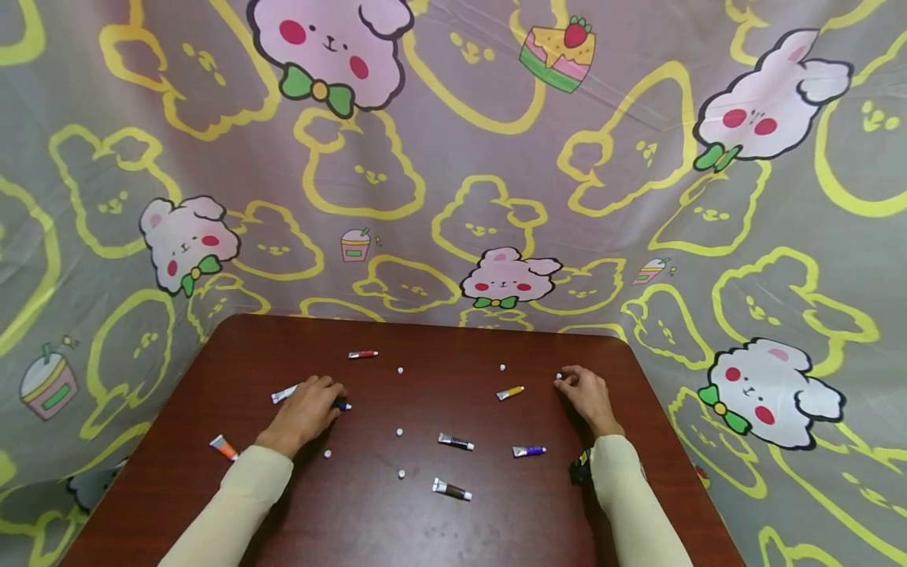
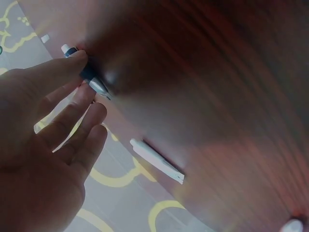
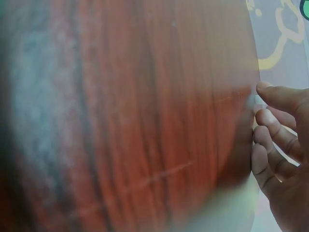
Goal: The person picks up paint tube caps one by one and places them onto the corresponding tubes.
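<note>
My left hand (image 1: 306,411) pinches a dark blue paint tube (image 2: 88,73) between thumb and fingers, low over the table on the left. Just beyond that hand lies a white paint tube (image 1: 284,393), partly covered by it in the head view. On the far right, my right hand (image 1: 588,398) holds a small white cap (image 1: 558,376) at its thumb and fingertip, close to the tabletop. In the right wrist view a bit of the white cap (image 3: 259,100) shows between thumb and forefinger, and the other fingers curve loosely.
Around the brown table (image 1: 368,520) lie red (image 1: 363,354), orange (image 1: 223,448), yellow (image 1: 510,393), black (image 1: 456,442), purple (image 1: 529,451) and brown (image 1: 451,489) paint tubes. Several loose white caps are scattered among them, one white cap (image 1: 502,367) behind the yellow tube. A patterned cloth (image 1: 439,157) hangs behind.
</note>
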A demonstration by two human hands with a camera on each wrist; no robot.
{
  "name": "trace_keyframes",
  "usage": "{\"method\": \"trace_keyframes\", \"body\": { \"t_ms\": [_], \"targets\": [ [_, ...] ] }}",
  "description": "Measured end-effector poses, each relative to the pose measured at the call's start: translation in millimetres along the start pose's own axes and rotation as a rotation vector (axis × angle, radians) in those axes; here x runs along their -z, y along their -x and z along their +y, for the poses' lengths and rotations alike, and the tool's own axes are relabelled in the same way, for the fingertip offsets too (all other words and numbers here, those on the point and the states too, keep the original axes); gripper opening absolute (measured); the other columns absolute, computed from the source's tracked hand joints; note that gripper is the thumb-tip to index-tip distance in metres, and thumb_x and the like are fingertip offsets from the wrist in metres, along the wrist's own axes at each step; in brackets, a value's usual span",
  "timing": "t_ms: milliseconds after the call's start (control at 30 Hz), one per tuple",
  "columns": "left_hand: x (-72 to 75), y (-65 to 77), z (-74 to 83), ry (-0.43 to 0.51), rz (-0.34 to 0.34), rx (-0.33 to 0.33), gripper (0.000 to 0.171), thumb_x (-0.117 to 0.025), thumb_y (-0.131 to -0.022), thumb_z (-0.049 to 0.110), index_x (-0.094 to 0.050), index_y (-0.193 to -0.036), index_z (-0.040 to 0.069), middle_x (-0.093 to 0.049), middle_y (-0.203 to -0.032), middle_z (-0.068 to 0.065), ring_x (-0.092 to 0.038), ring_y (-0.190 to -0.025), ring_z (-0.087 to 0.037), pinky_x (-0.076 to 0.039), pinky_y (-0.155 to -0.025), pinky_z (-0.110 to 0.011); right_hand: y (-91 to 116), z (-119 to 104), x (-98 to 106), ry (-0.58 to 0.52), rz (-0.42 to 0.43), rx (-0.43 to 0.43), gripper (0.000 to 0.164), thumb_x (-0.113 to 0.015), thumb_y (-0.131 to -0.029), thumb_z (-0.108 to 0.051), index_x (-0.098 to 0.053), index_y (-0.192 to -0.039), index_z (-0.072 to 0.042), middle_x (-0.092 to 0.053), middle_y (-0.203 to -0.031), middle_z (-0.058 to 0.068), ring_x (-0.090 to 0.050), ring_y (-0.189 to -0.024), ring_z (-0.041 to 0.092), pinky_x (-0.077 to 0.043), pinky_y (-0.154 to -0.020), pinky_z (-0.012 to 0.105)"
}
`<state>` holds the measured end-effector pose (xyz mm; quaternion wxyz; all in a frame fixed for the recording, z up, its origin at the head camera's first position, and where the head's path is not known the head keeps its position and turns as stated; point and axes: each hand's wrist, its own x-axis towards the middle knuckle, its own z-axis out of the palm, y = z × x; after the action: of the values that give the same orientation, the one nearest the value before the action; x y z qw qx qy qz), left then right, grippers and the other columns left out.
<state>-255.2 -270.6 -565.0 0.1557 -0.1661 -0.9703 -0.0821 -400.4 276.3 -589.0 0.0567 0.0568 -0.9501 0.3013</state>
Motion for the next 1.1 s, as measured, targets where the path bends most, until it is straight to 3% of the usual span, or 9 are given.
{"method": "trace_keyframes", "body": {
  "t_ms": [367, 733, 1100],
  "targets": [
    [0.0, 3.1, -2.4, 0.006, 0.016, 0.013, 0.023, -0.091, -0.082, 0.008, -0.072, -0.093, 0.011, -0.070, -0.092, -0.009, -0.065, -0.089, -0.034, -0.055, -0.079, -0.051, -1.4, -3.0, -3.1, 0.030, 0.003, -0.019, 0.031, -0.078, -0.101, -0.025, -0.077, -0.124, -0.004, -0.076, -0.100, 0.010, -0.067, -0.093, 0.027, -0.051, -0.086, 0.047],
    [-7.1, 5.5, -3.6, -0.052, 0.004, 0.037, 0.023, -0.090, -0.085, 0.011, -0.068, -0.090, 0.011, -0.068, -0.089, -0.007, -0.065, -0.088, -0.033, -0.054, -0.079, -0.050, -2.4, -0.7, -7.1, 0.062, 0.003, -0.085, 0.022, -0.074, -0.104, -0.029, -0.078, -0.118, -0.012, -0.078, -0.105, 0.008, -0.071, -0.101, 0.032, -0.054, -0.086, 0.058],
    [-6.0, 4.4, 1.1, -0.149, 0.040, 0.008, 0.022, -0.089, -0.082, 0.012, -0.070, -0.094, 0.008, -0.072, -0.091, -0.011, -0.065, -0.090, -0.035, -0.053, -0.079, -0.047, -0.6, -3.6, -3.7, 0.072, -0.015, -0.089, 0.019, -0.074, -0.104, -0.030, -0.078, -0.113, -0.013, -0.078, -0.107, 0.007, -0.071, -0.101, 0.032, -0.053, -0.086, 0.058]
  ]
}}
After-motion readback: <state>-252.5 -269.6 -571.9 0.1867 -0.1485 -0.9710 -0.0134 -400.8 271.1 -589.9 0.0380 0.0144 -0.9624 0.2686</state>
